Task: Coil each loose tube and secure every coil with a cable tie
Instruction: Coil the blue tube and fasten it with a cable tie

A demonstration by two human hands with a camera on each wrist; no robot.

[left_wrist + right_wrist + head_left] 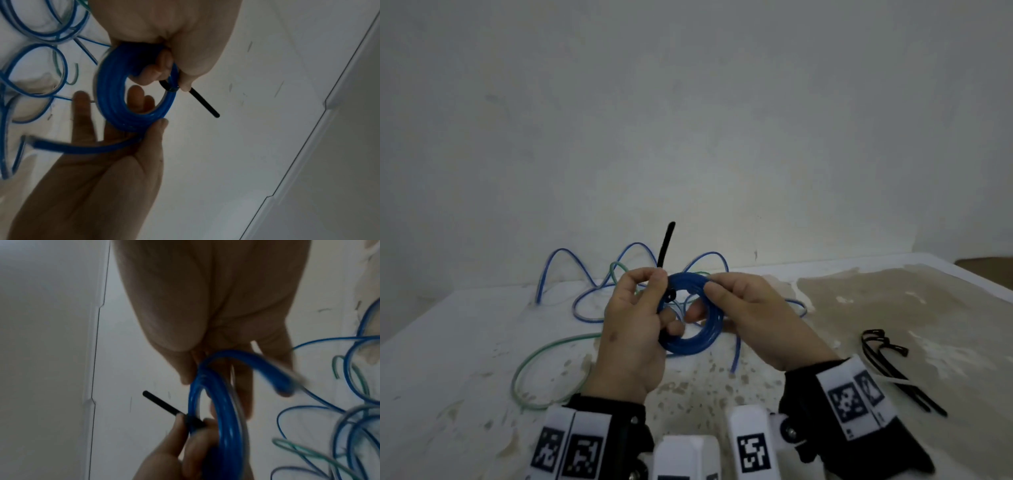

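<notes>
Both hands hold a coil of blue tube [690, 342] above the table. My left hand [655, 281] pinches a black cable tie [667, 246] wrapped round the coil's left side, with its tail sticking up. In the left wrist view the cable tie [203, 104] juts out from under the thumb beside the coil [115, 105]. My right hand [709, 291] grips the coil's right side, thumb on top and fingers behind. The right wrist view shows the coil [226, 418] and the tie [160, 404]. A free tube end [734, 359] hangs from the coil.
Loose blue tubes [585, 291] lie in loops on the white table behind the hands, and a green tube [544, 349] curves at the left. Several spare cable ties [893, 370] lie at the right. A plain wall stands behind the table.
</notes>
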